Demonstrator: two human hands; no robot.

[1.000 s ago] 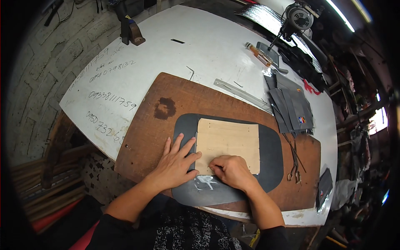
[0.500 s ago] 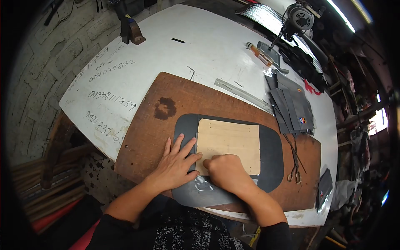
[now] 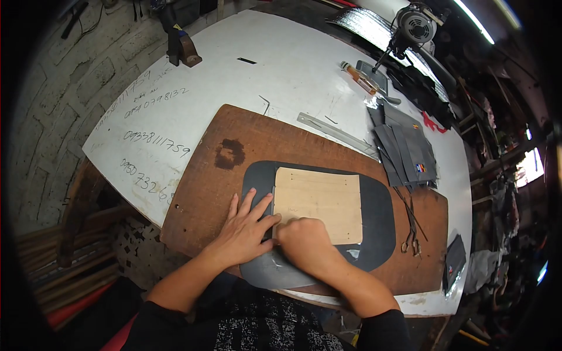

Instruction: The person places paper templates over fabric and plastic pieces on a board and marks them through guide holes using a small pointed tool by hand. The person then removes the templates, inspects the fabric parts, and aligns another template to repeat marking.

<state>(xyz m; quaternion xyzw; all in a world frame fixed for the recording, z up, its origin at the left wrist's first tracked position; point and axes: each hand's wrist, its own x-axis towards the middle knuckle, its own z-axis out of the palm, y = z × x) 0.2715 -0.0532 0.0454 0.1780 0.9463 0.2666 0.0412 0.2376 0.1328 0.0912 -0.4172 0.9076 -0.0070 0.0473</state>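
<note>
A tan rectangular sheet lies on a dark grey rounded mat, which rests on a brown board. My left hand is spread flat, its fingers apart, over the mat at the left edge of the tan sheet. Close beside its thumb, my right hand is closed near the sheet's lower left corner. Whatever its curled fingers hold, if anything, is hidden. Some shiny clear material shows just below the sheet's lower edge.
Scissors lie on the board's right side. Dark grey pieces are stacked at the right, with a metal ruler to their left. Farther back are an orange-handled tool and a motor. The white table lies beneath.
My right hand has moved left along the lower part of the tan sheet, toward my left thumb, and stays closed. My left hand keeps its place on the mat.
</note>
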